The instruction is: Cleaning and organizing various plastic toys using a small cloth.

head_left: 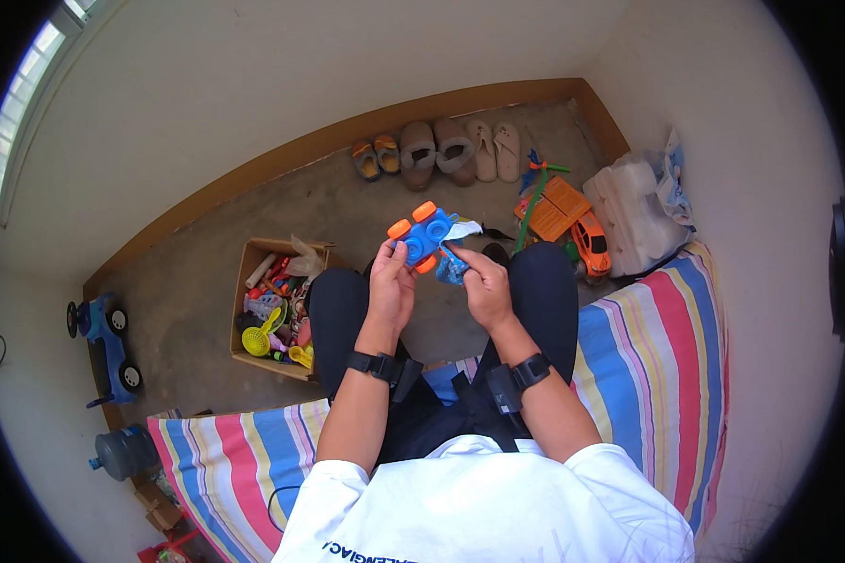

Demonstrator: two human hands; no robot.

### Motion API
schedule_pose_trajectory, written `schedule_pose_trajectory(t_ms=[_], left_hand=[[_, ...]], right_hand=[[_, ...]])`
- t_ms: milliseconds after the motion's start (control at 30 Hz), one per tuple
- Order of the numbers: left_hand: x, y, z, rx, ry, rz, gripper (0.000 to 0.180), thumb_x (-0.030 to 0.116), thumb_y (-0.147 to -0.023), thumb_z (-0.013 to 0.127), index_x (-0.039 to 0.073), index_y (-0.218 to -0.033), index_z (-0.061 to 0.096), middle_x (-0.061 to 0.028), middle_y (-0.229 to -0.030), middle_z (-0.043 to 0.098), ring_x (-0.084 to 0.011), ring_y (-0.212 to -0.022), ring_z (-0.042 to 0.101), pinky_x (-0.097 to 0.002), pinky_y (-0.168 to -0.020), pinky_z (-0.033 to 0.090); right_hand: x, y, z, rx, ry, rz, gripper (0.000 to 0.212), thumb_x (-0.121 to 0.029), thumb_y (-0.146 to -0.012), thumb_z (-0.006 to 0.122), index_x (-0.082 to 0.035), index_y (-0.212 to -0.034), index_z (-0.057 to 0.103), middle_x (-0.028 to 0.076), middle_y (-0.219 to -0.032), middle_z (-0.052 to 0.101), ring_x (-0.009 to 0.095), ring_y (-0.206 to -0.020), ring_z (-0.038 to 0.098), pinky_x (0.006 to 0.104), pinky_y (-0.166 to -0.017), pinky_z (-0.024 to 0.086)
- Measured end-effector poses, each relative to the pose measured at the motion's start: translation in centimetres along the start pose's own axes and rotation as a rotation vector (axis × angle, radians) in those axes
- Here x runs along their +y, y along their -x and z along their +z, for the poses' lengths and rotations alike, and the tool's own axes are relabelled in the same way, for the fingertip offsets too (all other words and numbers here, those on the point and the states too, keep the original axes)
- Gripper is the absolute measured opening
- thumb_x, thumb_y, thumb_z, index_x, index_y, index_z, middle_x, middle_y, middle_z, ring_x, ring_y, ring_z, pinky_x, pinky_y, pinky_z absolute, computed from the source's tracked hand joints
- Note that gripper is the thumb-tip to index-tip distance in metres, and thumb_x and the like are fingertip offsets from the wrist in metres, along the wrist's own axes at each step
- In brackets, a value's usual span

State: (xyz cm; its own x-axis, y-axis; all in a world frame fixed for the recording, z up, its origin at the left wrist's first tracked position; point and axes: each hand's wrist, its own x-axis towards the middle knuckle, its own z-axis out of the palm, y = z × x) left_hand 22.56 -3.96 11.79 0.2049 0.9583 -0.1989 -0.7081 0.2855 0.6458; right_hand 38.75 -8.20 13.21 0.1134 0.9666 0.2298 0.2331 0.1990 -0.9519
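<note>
Here, seated on a striped bedcover (657,347), knees apart, concrete floor (347,216) below. Both hands raised over the gap between the knees.

Left hand (391,281): fingers curled around the near end of a blue toy truck with orange wheels (422,235). Truck is held off the floor, tilted, wheels turned up and outward; its body pokes out beyond the fingertips, thumb on the near side.

Right hand (484,281): thumb and forefinger pinched on a crumpled cloth (455,251), white at the top, blue below. Cloth touches the right flank of the truck, between the truck and the right fingertips.

Progress, as a judgement: wiping looks mid-way. Cloth is on the truck's side; the wheels and far end show no cloth contact now. Whether the toy is clean, cannot tell at this size.

Around:
- Cardboard box (246,310) of mixed small toys on the floor, just beside the left knee.
- Orange toy car (591,244) and orange flat toy with green stick beside the right knee, near a white plastic pack at the bedcover's far edge.
- Row of sandals and slippers (437,150) along the wooden skirting, well apart from the hands.
- Blue ride-on car (108,342) by the left wall; water jug near the bedcover's left corner.
</note>
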Motion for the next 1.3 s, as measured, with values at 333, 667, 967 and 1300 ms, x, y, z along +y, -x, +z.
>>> schedule_pose_trajectory(t_ms=[333,667,967,1300], left_hand=[[-0.5,0.0,-0.2,-0.036,-0.102,-0.02,0.026,0.02,-0.101,0.053,0.006,-0.122,0.05,-0.0036,-0.112,0.062,-0.0125,-0.102,0.06,-0.0313,-0.093,0.046],[-0.1,0.2,0.3,-0.063,-0.147,0.009,0.028,0.021,-0.1,0.056,0.007,-0.122,0.049,-0.0031,-0.112,0.06,-0.0111,-0.103,0.058,-0.0287,-0.093,0.044],[-0.6,0.0,-0.1,-0.053,-0.265,0.007,0.027,0.021,-0.099,0.058,0.007,-0.121,0.051,-0.0016,-0.112,0.06,-0.009,-0.104,0.056,-0.0268,-0.093,0.043],[-2.0,0.4,0.2,-0.004,-0.343,-0.032,0.027,0.02,-0.099,0.058,0.004,-0.121,0.053,-0.0029,-0.108,0.06,-0.0091,-0.098,0.057,-0.0256,-0.088,0.046]], right_hand=[[0.3,0.3,0.4,-0.113,0.049,0.144,0.035,-0.009,-0.087,0.048,-0.001,-0.116,0.067,0.015,-0.081,0.068,0.022,-0.074,0.067,0.0325,-0.069,0.051],[0.5,0.4,0.1,-0.27,-0.413,0.41,0.048,-0.012,-0.09,0.045,-0.009,-0.137,0.055,-0.002,-0.088,0.06,0.007,-0.065,0.052,0.0222,-0.059,0.046],[0.2,0.6,0.2,-0.267,-0.148,0.264,0.056,-0.009,-0.085,0.047,-0.012,-0.141,0.049,0.007,-0.086,0.064,0.014,-0.067,0.059,0.0292,-0.064,0.049],[-0.8,0.1,0.8,-0.182,0.11,0.135,0.049,-0.014,-0.084,0.05,-0.013,-0.133,0.051,0.026,-0.099,0.066,0.044,-0.096,0.064,0.0452,-0.083,0.051]])
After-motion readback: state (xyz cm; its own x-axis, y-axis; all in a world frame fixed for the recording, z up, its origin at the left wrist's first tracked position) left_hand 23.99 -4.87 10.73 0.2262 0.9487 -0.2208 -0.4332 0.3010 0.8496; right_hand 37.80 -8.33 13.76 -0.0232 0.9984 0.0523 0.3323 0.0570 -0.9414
